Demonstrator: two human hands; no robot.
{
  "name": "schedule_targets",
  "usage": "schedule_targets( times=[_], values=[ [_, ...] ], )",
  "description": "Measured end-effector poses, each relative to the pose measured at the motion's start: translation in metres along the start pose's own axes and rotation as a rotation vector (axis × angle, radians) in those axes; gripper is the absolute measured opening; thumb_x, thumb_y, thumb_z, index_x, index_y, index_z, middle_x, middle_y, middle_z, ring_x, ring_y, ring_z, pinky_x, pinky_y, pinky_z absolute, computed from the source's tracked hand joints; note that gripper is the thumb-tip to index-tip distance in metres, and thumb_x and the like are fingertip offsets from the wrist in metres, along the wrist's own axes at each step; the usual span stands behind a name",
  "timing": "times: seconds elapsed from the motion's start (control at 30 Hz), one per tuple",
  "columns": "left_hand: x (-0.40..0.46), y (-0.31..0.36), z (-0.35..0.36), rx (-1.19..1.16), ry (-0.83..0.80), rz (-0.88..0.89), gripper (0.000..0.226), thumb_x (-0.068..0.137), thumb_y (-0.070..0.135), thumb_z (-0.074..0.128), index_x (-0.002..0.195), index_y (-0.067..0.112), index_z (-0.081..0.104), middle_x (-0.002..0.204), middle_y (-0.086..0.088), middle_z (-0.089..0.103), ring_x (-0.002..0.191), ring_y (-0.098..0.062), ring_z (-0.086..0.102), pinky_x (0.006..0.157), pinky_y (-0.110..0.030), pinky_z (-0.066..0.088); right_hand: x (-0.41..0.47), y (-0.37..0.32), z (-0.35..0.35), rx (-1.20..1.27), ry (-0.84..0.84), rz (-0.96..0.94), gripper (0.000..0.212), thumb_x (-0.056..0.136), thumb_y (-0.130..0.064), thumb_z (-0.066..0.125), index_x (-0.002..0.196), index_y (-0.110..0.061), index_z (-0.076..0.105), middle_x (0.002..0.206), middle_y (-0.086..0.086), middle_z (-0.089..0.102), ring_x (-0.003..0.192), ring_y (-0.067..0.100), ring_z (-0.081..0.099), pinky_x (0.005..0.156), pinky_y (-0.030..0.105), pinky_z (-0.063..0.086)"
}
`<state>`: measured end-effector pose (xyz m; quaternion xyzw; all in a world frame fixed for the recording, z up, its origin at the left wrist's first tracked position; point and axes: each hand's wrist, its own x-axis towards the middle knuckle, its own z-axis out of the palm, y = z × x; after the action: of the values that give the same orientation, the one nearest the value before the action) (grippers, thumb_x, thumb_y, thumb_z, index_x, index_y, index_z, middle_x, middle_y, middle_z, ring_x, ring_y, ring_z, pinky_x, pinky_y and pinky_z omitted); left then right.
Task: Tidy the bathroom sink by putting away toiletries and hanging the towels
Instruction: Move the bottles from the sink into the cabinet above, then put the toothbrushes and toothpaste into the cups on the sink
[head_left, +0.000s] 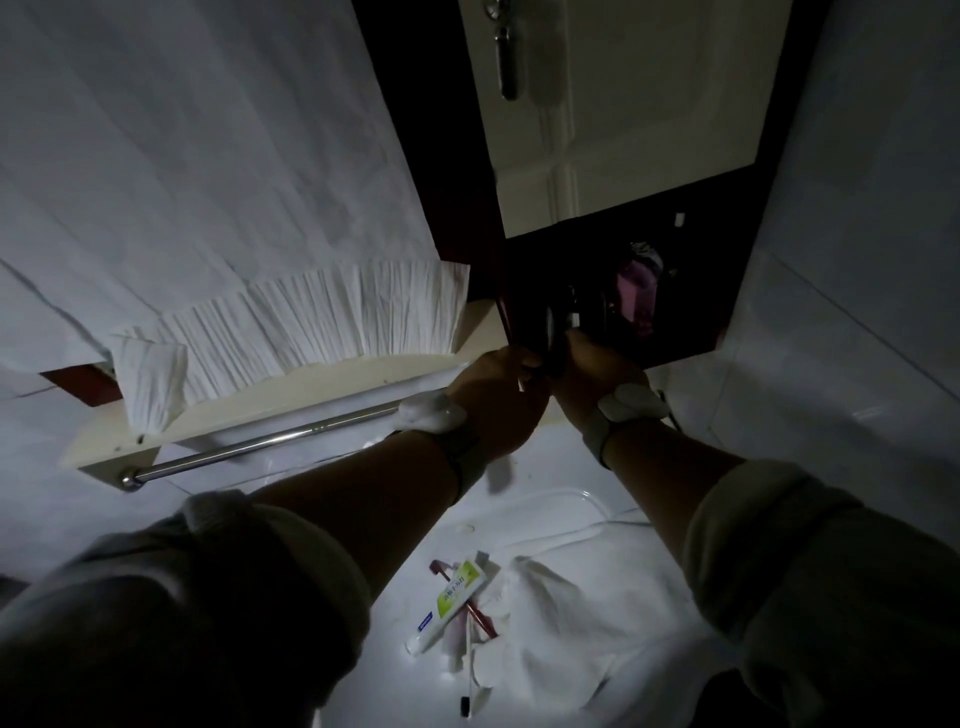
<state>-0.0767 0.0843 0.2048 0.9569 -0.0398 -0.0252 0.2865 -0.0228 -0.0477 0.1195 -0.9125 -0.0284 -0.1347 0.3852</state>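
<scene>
I am looking down through the head camera at a dim bathroom, and both arms are reaching forward and up toward the dark cabinet (691, 291) under the mirror (623, 104). The left hand (498, 395) and the right hand (597, 374) are meeting at the cabinet's open edge, close together around something dark — I cannot tell what it is, and I cannot tell whether the fingers of either hand are closed on it or loose, since shadow is swallowing them. Each wrist is wearing a pale band, and both sleeves are rolled back.

Inside the cabinet a pinkish bottle (641, 296) is showing faintly.

Left of the hands, a white towel (311, 317) with a pleated edge is lying over the cream shelf (270, 400), and the chrome towel rail (260, 441) below it is hanging bare along its visible length.

Down in the white sink (587, 499), the toothpaste tube (449, 603) is lying at a slant — its cap pointing toward me — on top of a red-handled toothbrush (480, 616). Just beside them on the right, a crumpled white cloth (576, 634) is touching the toothbrush. A second brush (467, 691) with a dark tip is lying below the tube.
</scene>
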Motion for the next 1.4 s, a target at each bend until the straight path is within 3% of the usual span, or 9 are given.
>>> schedule_targets(
  times=[0.17, 0.37, 0.53, 0.77, 1.03, 1.1, 1.2, 1.3, 1.4],
  values=[
    [0.001, -0.006, -0.003, 0.028, -0.011, 0.023, 0.037, 0.099, 0.037, 0.053, 0.135, 0.03, 0.056, 0.128, 0.009, 0.065, 0.118, -0.013, 0.06, 0.087, -0.02, 0.041, -0.001, -0.01, 0.004, -0.016, 0.014, 0.12, 0.042, 0.088, -0.065, 0.031, 0.086, -0.026, 0.049, 0.093, 0.0, 0.063, 0.095, 0.028, 0.062, 0.088, 0.046, 0.051],
    [-0.002, -0.009, -0.004, 0.033, -0.015, 0.032, 0.038, 0.1, 0.036, 0.052, 0.138, 0.031, 0.052, 0.132, 0.005, 0.061, 0.12, -0.015, 0.058, 0.087, -0.02, 0.04, 0.01, -0.01, 0.009, -0.04, -0.078, 0.297, 0.036, 0.095, -0.043, 0.044, 0.114, -0.018, 0.063, 0.113, 0.007, 0.066, 0.107, 0.029, 0.063, 0.068, 0.026, 0.042],
    [-0.006, -0.016, 0.0, 0.041, -0.003, 0.052, 0.039, 0.099, 0.037, 0.055, 0.138, 0.029, 0.053, 0.132, 0.002, 0.061, 0.119, -0.016, 0.059, 0.093, -0.022, 0.045, 0.0, -0.006, 0.006, -0.072, -0.083, 0.068, 0.052, 0.088, -0.072, 0.031, 0.106, -0.031, 0.057, 0.107, -0.002, 0.065, 0.11, 0.027, 0.06, 0.093, 0.04, 0.047],
    [-0.017, -0.036, 0.005, 0.058, -0.057, -0.004, 0.04, 0.098, 0.036, 0.057, 0.137, 0.035, 0.051, 0.135, 0.005, 0.057, 0.119, -0.016, 0.057, 0.096, -0.027, 0.047, -0.034, -0.002, 0.004, -0.111, 0.043, 0.029, 0.029, 0.091, -0.049, 0.05, 0.111, -0.028, 0.044, 0.076, -0.007, 0.059, 0.073, 0.027, 0.066, 0.064, 0.037, 0.055],
    [-0.042, -0.079, 0.023, 0.084, -0.104, -0.083, 0.031, 0.093, 0.046, 0.053, 0.124, 0.042, 0.055, 0.131, 0.003, 0.059, 0.123, -0.024, 0.055, 0.104, -0.046, 0.047, -0.082, 0.012, 0.023, -0.166, -0.285, 0.124, 0.013, 0.086, -0.044, 0.048, 0.089, -0.033, 0.043, 0.072, -0.007, 0.058, 0.067, 0.016, 0.058, 0.065, 0.031, 0.051],
    [-0.05, -0.093, 0.028, 0.07, -0.128, -0.101, 0.03, 0.096, 0.039, 0.055, 0.126, 0.036, 0.058, 0.135, 0.0, 0.058, 0.123, -0.022, 0.056, 0.108, -0.039, 0.045, -0.095, 0.015, 0.035, -0.194, -0.354, 0.113, 0.011, 0.085, -0.041, 0.048, 0.084, -0.031, 0.045, 0.071, -0.006, 0.057, 0.067, 0.019, 0.057, 0.066, 0.032, 0.052],
    [-0.065, -0.118, 0.036, 0.07, -0.129, -0.133, 0.03, 0.097, 0.035, 0.057, 0.127, 0.031, 0.061, 0.137, 0.001, 0.057, 0.117, -0.017, 0.059, 0.093, -0.019, 0.041, -0.114, 0.017, 0.053, -0.232, -0.452, 0.079, 0.007, 0.085, -0.038, 0.049, 0.082, -0.032, 0.047, 0.069, -0.009, 0.052, 0.069, 0.019, 0.056, 0.065, 0.029, 0.048],
    [-0.083, -0.135, 0.041, 0.099, -0.118, -0.159, 0.029, 0.097, 0.036, 0.058, 0.126, 0.034, 0.061, 0.13, 0.005, 0.06, 0.112, -0.015, 0.061, 0.088, -0.02, 0.041, -0.13, 0.02, 0.071, -0.227, -0.518, 0.076, 0.008, 0.084, -0.037, 0.052, 0.087, -0.03, 0.055, 0.081, -0.007, 0.061, 0.076, 0.02, 0.056, 0.069, 0.024, 0.039],
    [-0.096, -0.154, 0.043, 0.109, -0.133, -0.24, 0.032, 0.096, 0.036, 0.058, 0.128, 0.034, 0.06, 0.128, 0.006, 0.06, 0.107, -0.015, 0.062, 0.089, -0.023, 0.045, -0.142, 0.018, 0.09, -0.248, -0.586, 0.011, 0.013, 0.085, -0.037, 0.053, 0.092, -0.03, 0.061, 0.092, -0.006, 0.067, 0.086, 0.019, 0.062, 0.074, 0.025, 0.043]
  ],
)
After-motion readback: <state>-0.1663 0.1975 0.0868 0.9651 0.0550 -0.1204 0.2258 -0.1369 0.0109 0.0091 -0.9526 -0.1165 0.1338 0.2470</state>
